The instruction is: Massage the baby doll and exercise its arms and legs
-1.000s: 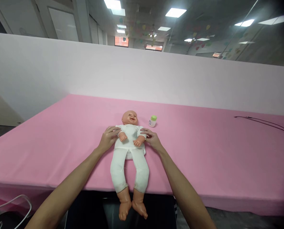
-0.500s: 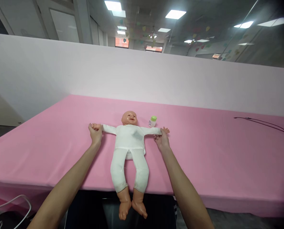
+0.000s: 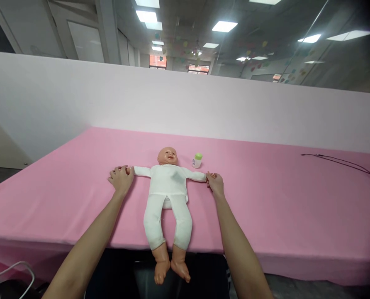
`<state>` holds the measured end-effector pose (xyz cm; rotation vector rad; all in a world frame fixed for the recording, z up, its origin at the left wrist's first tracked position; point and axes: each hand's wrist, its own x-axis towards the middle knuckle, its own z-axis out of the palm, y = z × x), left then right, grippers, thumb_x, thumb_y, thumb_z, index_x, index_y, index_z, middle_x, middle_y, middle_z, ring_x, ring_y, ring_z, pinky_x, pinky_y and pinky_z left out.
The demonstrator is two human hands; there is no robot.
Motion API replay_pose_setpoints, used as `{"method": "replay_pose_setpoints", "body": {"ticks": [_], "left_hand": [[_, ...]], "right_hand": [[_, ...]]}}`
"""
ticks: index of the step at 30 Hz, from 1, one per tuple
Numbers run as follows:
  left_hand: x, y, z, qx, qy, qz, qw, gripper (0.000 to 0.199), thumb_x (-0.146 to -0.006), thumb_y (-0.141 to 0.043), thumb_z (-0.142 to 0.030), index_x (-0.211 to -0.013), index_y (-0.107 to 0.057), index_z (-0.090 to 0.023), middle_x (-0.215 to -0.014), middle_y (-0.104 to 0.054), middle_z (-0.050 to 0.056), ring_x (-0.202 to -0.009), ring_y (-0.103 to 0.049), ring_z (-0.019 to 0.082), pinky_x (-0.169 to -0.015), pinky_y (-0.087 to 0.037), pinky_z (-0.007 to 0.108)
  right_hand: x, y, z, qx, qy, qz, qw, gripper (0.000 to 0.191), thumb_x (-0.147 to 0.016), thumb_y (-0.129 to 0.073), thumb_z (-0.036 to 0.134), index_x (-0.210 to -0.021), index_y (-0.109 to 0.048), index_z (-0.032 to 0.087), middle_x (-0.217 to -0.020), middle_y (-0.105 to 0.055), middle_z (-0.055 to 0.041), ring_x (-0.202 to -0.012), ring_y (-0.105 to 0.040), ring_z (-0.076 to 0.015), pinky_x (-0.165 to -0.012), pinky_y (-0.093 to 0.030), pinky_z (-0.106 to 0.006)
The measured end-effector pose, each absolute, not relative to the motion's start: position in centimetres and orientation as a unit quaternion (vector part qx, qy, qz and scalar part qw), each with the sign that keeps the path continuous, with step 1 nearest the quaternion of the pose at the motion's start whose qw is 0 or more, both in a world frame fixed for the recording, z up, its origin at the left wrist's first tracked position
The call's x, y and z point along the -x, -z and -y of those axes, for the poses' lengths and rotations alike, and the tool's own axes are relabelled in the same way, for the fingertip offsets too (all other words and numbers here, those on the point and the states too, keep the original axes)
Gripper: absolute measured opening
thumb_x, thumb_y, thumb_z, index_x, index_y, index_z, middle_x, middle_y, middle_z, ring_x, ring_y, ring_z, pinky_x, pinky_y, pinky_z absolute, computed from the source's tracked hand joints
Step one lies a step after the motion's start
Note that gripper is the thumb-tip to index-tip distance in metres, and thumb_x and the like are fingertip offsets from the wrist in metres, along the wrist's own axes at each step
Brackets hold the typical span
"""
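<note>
A baby doll (image 3: 166, 187) in a white cloth suit lies on its back on the pink-covered table (image 3: 272, 199), its arms spread wide and its plastic feet hanging past the near edge. My left hand (image 3: 121, 179) is closed over the doll's plastic right hand, which mostly hides it. My right hand (image 3: 215, 184) pinches the doll's other plastic hand, with the small fingers showing just beyond mine. A small white bottle with a green cap (image 3: 197, 160) stands beyond the doll's raised arm, out of reach of both my hands' fingers.
A thin black cable (image 3: 340, 163) lies on the cloth at the far right. A pale pink wall (image 3: 185, 104) runs along the table's far side. A white cord (image 3: 13, 270) shows at the lower left, and a dark object (image 3: 160, 274) sits below the near edge.
The doll's arms stay spread, and my hands have closed more fully over its hands. My left hand has shifted slightly outward. The view has tilted slightly.
</note>
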<state>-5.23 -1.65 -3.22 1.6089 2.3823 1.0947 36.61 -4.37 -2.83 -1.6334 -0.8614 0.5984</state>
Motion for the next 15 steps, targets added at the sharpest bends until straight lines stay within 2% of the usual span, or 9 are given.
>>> {"method": "replay_pose_setpoints", "body": {"ticks": [2,4,6,9,12,15], "left_hand": [[5.1,3.2,2.0,-0.547,-0.383,-0.744,0.023,0.043,-0.101,-0.047,-0.039,-0.133,-0.071,-0.020,-0.145,-0.055,0.020,-0.136,-0.041,0.042,-0.107,-0.037,0.062],[4.6,2.8,2.6,-0.581,-0.426,-0.694,-0.004,0.043,-0.102,-0.045,-0.031,-0.138,-0.067,-0.020,-0.149,-0.051,0.019,-0.140,-0.038,0.040,-0.109,-0.037,0.061],[3.2,1.8,3.5,-0.617,-0.480,-0.623,-0.028,0.043,-0.102,-0.045,-0.026,-0.139,-0.066,-0.020,-0.150,-0.049,0.018,-0.142,-0.037,0.038,-0.113,-0.037,0.059],[-0.7,-0.7,4.9,-0.690,-0.549,-0.471,0.024,0.040,-0.102,-0.045,-0.023,-0.135,-0.068,-0.022,-0.147,-0.054,0.014,-0.142,-0.042,0.031,-0.117,-0.038,0.053],[-6.7,-3.6,5.2,-0.740,-0.544,-0.316,0.237,0.031,-0.101,-0.051,-0.027,-0.122,-0.075,-0.025,-0.141,-0.063,0.010,-0.139,-0.051,0.028,-0.121,-0.037,0.049],[-13.2,-5.4,3.6,-0.586,-0.506,-0.287,0.564,0.024,-0.099,-0.060,-0.034,-0.109,-0.076,-0.019,-0.138,-0.067,0.015,-0.136,-0.056,0.028,-0.115,-0.045,0.043]], "right_hand": [[-36.5,2.4,4.7,0.731,-0.183,0.366,0.546,0.059,-0.079,-0.071,0.042,-0.129,-0.058,0.014,-0.113,-0.066,-0.0162,-0.068,-0.061,-0.0190,-0.058,-0.051,-0.031],[-36.3,1.7,5.0,0.742,-0.104,0.372,0.548,0.070,-0.081,-0.068,0.041,-0.143,-0.051,0.015,-0.139,-0.052,-0.0221,-0.088,-0.065,-0.0238,-0.076,-0.055,-0.036],[-36.0,1.1,5.2,0.724,-0.064,0.402,0.557,0.067,-0.085,-0.062,0.040,-0.146,-0.050,0.016,-0.148,-0.044,-0.0221,-0.093,-0.066,-0.0244,-0.086,-0.055,-0.039],[-35.1,0.3,4.9,0.676,-0.065,0.474,0.560,0.053,-0.088,-0.055,0.039,-0.136,-0.058,0.017,-0.147,-0.045,-0.0196,-0.085,-0.066,-0.0218,-0.086,-0.056,-0.041],[-34.2,-0.2,3.5,0.635,-0.088,0.552,0.534,0.044,-0.087,-0.057,0.038,-0.126,-0.064,0.018,-0.143,-0.050,-0.0179,-0.094,-0.066,-0.0242,-0.087,-0.059,-0.043],[-34.2,-0.5,1.6,0.608,-0.073,0.612,0.501,0.047,-0.086,-0.056,0.031,-0.131,-0.062,0.018,-0.140,-0.056,-0.0175,-0.114,-0.063,-0.0295,-0.099,-0.057,-0.049]]}}
